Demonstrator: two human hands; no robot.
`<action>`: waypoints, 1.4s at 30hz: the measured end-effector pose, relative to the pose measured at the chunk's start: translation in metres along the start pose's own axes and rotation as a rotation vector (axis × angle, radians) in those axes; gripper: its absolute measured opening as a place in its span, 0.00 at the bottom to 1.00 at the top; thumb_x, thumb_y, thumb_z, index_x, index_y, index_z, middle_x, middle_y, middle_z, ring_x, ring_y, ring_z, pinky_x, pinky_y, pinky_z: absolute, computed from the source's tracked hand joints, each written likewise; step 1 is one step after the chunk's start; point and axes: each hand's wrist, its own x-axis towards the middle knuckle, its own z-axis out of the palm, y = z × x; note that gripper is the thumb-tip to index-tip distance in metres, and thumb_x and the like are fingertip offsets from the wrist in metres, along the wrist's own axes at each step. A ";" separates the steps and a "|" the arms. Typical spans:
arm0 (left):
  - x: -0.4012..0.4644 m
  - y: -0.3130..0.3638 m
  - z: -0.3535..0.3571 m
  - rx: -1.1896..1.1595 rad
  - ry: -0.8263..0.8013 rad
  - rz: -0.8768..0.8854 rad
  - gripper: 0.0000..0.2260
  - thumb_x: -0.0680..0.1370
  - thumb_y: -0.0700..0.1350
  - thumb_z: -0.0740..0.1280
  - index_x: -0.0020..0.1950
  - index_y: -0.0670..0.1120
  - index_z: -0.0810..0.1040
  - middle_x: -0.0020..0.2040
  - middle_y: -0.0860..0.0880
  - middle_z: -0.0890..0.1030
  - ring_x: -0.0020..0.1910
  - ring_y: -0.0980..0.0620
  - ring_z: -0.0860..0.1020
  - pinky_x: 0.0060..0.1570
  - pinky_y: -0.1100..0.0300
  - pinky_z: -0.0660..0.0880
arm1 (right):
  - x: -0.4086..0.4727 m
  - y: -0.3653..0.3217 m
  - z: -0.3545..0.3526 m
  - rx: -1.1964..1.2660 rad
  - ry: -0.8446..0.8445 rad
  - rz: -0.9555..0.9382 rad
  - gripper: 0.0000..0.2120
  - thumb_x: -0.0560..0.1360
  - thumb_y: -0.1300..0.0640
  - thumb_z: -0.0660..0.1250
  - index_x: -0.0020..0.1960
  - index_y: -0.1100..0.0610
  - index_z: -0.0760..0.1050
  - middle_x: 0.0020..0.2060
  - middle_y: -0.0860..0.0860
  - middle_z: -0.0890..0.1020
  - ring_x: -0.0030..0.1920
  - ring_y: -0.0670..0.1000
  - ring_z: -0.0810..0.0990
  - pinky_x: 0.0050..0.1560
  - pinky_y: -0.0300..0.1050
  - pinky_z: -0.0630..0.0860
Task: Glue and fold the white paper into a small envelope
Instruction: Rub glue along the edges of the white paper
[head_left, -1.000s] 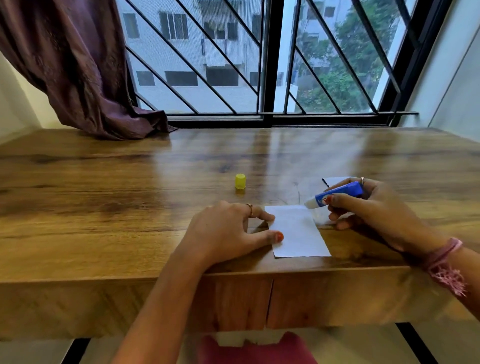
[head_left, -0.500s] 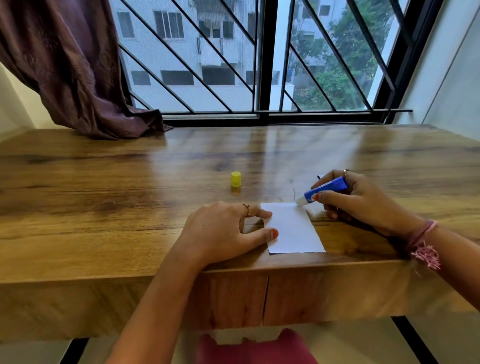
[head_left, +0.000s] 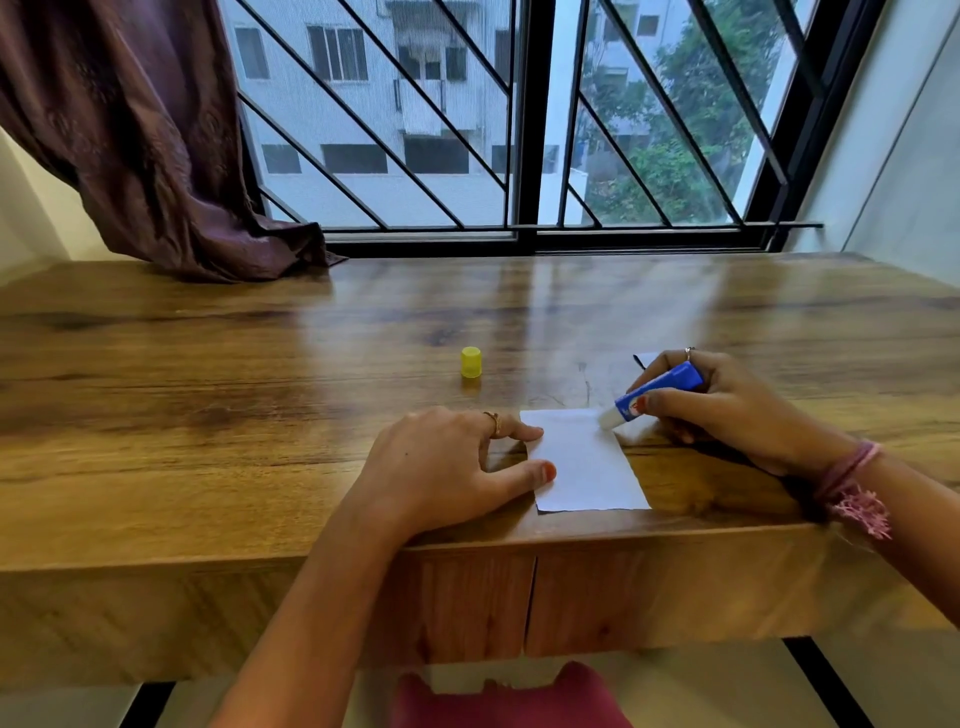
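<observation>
White paper (head_left: 584, 462), lower centre of frame near table edge (head_left: 467, 540): thin, light, easily creased; pinned flat by left hand (head_left: 441, 467) fingertips, glue stick (head_left: 657, 392) gripped in right hand (head_left: 727, 410).

Free room and obstacles on the wooden table (head_left: 208, 415), head view.

Broad bare wood across the left half and the far centre of the frame, open to passage. Yellow cap (head_left: 470, 361) upright alone at centre, well apart from the rest. Lower centre taken up by the left hand (head_left: 447, 467), pressed flat on the left edge of the white paper (head_left: 584, 462); right hand (head_left: 727, 410) with glue stick (head_left: 654, 392) blocking the paper's upper right corner. Curtain (head_left: 156, 145) heaped on the table's upper left corner; barred window (head_left: 519, 130) closing off the far edge.
</observation>
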 end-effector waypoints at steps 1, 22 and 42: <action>0.000 0.000 0.000 0.005 -0.004 0.001 0.21 0.70 0.72 0.59 0.61 0.68 0.73 0.25 0.59 0.66 0.28 0.62 0.66 0.31 0.61 0.63 | 0.000 0.000 0.000 -0.001 0.020 0.004 0.01 0.74 0.62 0.68 0.44 0.59 0.78 0.23 0.50 0.76 0.25 0.45 0.72 0.26 0.34 0.70; 0.001 0.000 0.000 0.003 -0.010 0.009 0.22 0.70 0.71 0.58 0.61 0.67 0.73 0.25 0.59 0.67 0.28 0.61 0.67 0.30 0.62 0.60 | -0.002 -0.003 0.001 -0.009 0.001 0.001 0.04 0.72 0.63 0.70 0.40 0.58 0.77 0.22 0.50 0.74 0.23 0.46 0.71 0.26 0.36 0.69; 0.002 -0.002 0.003 0.028 0.009 0.014 0.22 0.70 0.73 0.57 0.61 0.68 0.73 0.25 0.59 0.66 0.28 0.62 0.67 0.29 0.62 0.60 | -0.010 -0.011 0.002 -0.031 -0.057 -0.059 0.03 0.69 0.63 0.68 0.38 0.61 0.76 0.22 0.53 0.73 0.21 0.47 0.69 0.26 0.35 0.68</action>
